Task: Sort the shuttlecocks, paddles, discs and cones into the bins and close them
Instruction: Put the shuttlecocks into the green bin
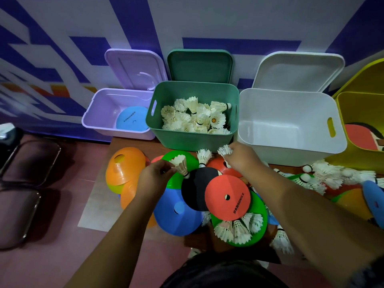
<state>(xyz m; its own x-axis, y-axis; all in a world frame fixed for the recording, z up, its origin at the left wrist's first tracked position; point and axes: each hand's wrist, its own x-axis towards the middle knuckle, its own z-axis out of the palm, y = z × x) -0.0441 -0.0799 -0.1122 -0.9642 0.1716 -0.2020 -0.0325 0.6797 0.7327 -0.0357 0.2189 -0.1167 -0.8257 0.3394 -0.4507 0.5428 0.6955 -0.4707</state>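
My left hand (154,175) pinches a white shuttlecock (180,166) by its feathers over the green cone (176,161). My right hand (241,157) grips another shuttlecock (224,151) just in front of the green bin (195,140), which holds several shuttlecocks. The lilac bin (99,119) holds a blue disc (132,119). The white bin (291,150) has nothing in it. A yellow bin (357,100) at far right holds a paddle (361,136). A black paddle (197,190), a red disc (227,197), cones and loose shuttlecocks lie on the floor pile.
All bin lids stand open against the wall behind. Orange cones (122,165) are stacked at left, a blue cone (176,210) sits in front. More shuttlecocks (324,175) lie at right, beside a blue disc (374,196). Dark chairs (25,163) stand at far left.
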